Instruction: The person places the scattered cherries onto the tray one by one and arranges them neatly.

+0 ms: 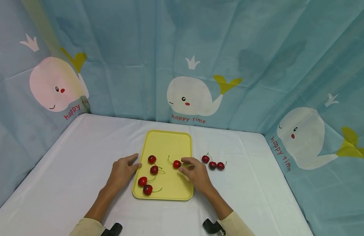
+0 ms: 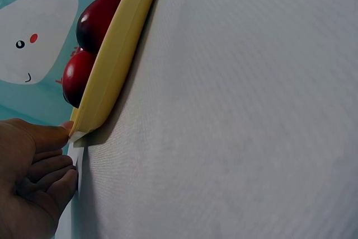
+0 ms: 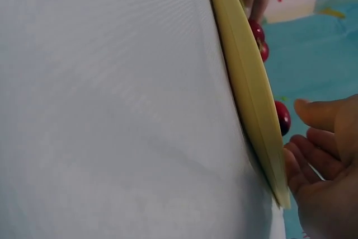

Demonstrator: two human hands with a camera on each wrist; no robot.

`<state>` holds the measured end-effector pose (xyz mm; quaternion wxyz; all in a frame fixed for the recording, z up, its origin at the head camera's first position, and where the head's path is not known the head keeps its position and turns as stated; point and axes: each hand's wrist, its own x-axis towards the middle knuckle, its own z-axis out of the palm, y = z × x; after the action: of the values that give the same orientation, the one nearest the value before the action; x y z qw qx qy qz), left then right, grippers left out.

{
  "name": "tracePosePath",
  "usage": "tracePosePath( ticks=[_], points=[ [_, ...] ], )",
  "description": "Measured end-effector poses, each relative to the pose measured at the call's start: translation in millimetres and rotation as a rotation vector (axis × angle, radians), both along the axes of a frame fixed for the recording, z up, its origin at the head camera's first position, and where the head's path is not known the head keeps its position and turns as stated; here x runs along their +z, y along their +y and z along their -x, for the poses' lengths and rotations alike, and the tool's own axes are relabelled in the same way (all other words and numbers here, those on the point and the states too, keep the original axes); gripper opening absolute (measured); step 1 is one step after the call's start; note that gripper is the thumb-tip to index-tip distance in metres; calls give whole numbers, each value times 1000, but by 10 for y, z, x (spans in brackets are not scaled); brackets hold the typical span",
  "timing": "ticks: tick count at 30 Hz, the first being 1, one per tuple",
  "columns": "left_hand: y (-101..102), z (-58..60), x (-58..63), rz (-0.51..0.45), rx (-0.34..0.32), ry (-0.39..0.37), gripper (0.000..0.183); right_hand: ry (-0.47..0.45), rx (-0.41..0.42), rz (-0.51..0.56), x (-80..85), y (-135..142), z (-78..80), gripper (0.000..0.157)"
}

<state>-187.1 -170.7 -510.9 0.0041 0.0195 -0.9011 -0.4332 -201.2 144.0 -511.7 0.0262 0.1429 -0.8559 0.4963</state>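
A yellow tray [image 1: 167, 196] lies on the white cloth. My left hand [image 1: 121, 172] is at its left side, the thumb touching the rim; in the left wrist view that hand [image 2: 33, 177] meets the tray's edge [image 2: 114, 62]. Several red cherries with stems, one a dark-red cherry [image 1: 147, 189], lie along the tray's left half. Over its right side, my right hand [image 1: 196, 173] has thumb and fingers spread beside a single cherry [image 1: 176, 164]. The right wrist view shows a gap between this cherry [image 3: 282, 118] and the thumb [image 3: 319, 115].
On the cloth to the right of the tray, three cherries [image 1: 212, 165] sit close together. A blue curtain [image 1: 119, 88] printed with whales hangs behind and around the table. Dark wrist-camera mounts [image 1: 112, 229] show near both sleeves.
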Motion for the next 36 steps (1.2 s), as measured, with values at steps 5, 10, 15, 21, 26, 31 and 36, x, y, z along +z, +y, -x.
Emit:
tracePosePath(
  ticks=[5,10,15,21,26,31,36],
  points=[
    [-2,5,-12,1,2,3,55,-23,-18,52,11,51,-18,38],
    [1,9,-29,8,-2,5,56,-44,-42,82,6,101,-31,37],
    [4,8,-20,6,-1,1,55,-56,-55,104,37,158,-51,36],
    [2,1,3,-5,-1,-14,56,-75,-84,106,81,245,-73,37],
    [3,11,8,-7,-5,-12,56,-79,-121,117,109,344,-102,36],
    [9,20,20,-3,-5,-21,56,-81,-152,148,105,450,-118,37],
    [19,20,40,13,-5,-29,56,-94,-194,168,113,547,-148,37]
  ],
)
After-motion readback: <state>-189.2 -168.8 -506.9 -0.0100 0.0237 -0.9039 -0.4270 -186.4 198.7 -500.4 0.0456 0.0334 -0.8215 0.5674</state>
